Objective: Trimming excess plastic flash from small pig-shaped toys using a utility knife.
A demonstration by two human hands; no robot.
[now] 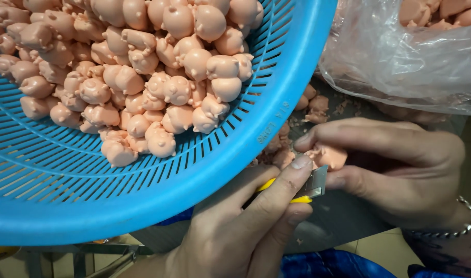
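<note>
Head view: small peach-pink pig figure

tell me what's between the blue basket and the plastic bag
In the head view, loose pink pig figures and trimmed scraps lie on the grey surface between the basket and the bag.

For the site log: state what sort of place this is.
Probably a small toy-finishing workshop: a blue slotted basket heaped with pink pig figures, and the left hand holds a yellow utility knife.
</note>
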